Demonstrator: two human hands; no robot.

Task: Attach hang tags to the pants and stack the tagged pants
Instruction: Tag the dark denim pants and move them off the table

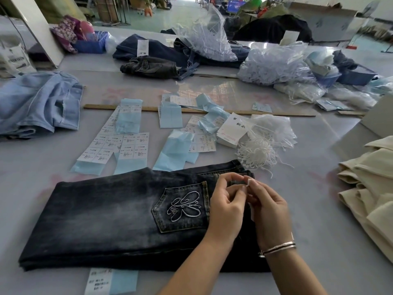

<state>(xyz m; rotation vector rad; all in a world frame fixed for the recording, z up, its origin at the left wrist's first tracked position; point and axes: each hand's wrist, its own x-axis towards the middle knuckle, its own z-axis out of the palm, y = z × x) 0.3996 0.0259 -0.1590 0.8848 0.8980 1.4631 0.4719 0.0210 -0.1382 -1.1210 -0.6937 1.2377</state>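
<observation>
Table [308, 209] under scattered labels [127, 145]

Hands – two [226, 206] [269, 206]; folded dark jeans [110, 211] – one; wooden rulers [191, 110] – one.

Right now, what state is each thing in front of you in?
Dark jeans: folded flat, pocket up.
Left hand: pinching at the waistband.
Right hand: pinching a white string.
Hang tags: stacked, unattached.
Loose strings: piled beyond the jeans.
Light blue jeans: crumpled, far left.
Cream pants: stacked, right.
</observation>
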